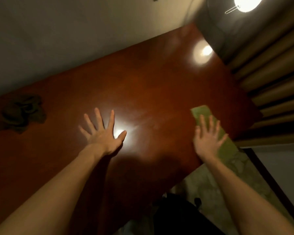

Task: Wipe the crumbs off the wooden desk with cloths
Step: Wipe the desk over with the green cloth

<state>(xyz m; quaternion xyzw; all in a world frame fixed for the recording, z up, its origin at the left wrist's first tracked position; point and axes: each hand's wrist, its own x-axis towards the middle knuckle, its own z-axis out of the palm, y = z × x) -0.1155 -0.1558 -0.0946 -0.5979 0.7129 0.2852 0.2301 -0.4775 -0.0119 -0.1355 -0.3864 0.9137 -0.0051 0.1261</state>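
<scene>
Two cloths noted: green cloth [200, 111] at right edge of wooden desk [151, 85], pressed under right hand [207, 141], fingers straight; dark cloth [22, 112] crumpled far left; left hand [103, 133] splayed flat on glossy wood, gripping nothing; grey wall [75, 39] behind, one lamp [246, 3] lit.

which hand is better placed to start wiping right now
Right. The right hand rests open on the green cloth near the wooden desk's right edge. The left hand is spread bare over the desk, apart from the crumpled dark cloth farther left.
</scene>
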